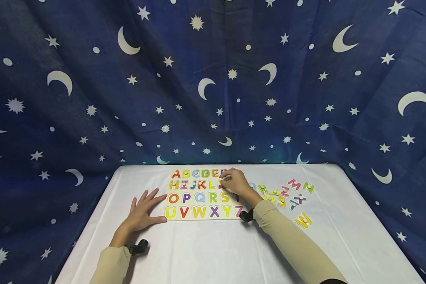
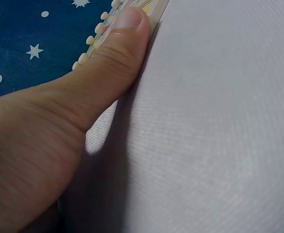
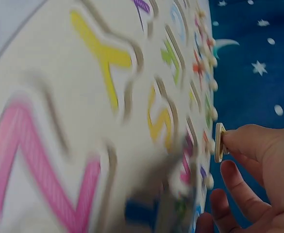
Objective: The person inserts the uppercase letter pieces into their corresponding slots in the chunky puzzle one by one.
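A wooden alphabet puzzle board (image 1: 203, 219) lies on the table with printed letter recesses in rows. Knobbed pieces fill much of its upper part, among them the red A (image 1: 176, 174) and the K (image 1: 201, 184). My right hand (image 1: 237, 183) is over the board's upper right, pinching a small letter piece (image 3: 219, 142) by its knob; seen edge-on, which letter it is I cannot tell. The pink Z recess (image 3: 44, 170) and yellow Y recess (image 3: 105, 58) are bare of pieces. My left hand (image 1: 141, 211) spreads its fingers at the board's left edge, thumb at the lower corner.
Loose letter pieces lie right of the board, including a yellow W (image 1: 303, 220), a green N (image 1: 308, 187), a pink M (image 1: 294, 184) and a green R (image 1: 263, 189). A white cloth covers the table (image 1: 205, 252). A dark blue star-patterned curtain (image 1: 184, 94) hangs behind.
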`<action>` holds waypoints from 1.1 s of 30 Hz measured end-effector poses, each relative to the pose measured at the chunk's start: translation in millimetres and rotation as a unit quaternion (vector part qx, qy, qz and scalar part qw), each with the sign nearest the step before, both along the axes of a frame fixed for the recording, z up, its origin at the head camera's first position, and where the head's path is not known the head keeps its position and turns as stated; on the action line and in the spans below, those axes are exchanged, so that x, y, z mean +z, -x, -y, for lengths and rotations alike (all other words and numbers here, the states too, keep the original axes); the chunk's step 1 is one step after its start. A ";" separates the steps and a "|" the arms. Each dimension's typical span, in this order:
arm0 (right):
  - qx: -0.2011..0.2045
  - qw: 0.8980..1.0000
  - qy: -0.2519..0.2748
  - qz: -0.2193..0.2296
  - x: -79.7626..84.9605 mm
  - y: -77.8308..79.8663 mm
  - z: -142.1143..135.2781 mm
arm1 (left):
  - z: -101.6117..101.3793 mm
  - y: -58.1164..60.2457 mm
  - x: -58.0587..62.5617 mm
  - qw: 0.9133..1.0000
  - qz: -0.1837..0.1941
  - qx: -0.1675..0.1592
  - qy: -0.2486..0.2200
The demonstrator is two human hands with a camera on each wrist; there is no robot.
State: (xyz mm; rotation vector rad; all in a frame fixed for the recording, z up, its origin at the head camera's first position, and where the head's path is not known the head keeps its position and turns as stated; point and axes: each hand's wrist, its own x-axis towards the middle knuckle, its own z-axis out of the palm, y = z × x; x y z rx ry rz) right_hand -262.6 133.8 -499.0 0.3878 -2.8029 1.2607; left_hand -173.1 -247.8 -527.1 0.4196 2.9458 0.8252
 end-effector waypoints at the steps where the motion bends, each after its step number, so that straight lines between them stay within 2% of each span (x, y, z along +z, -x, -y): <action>1: 0.004 1.000 0.000 0.000 -2.7 0.5 4.9 | -0.3 -0.2 0.4 1.000 -0.001 0.001 0.000; 6: 0.016 1.000 -0.018 -0.004 -13.8 1.3 22.6 | -2.2 -1.0 0.0 1.000 -0.005 -0.001 0.003; 11: 0.008 0.999 -0.044 -0.015 -19.3 1.1 32.1 | -2.3 -0.7 -2.4 1.000 -0.003 -0.004 0.004; 22: -0.013 0.999 -0.051 -0.014 -20.5 2.2 39.9 | -0.6 0.9 -1.3 1.000 -0.012 -0.008 -0.001; 33: -0.003 0.999 -0.050 -0.011 -20.3 4.6 42.6 | 2.4 0.1 -0.7 1.000 -0.007 0.000 0.001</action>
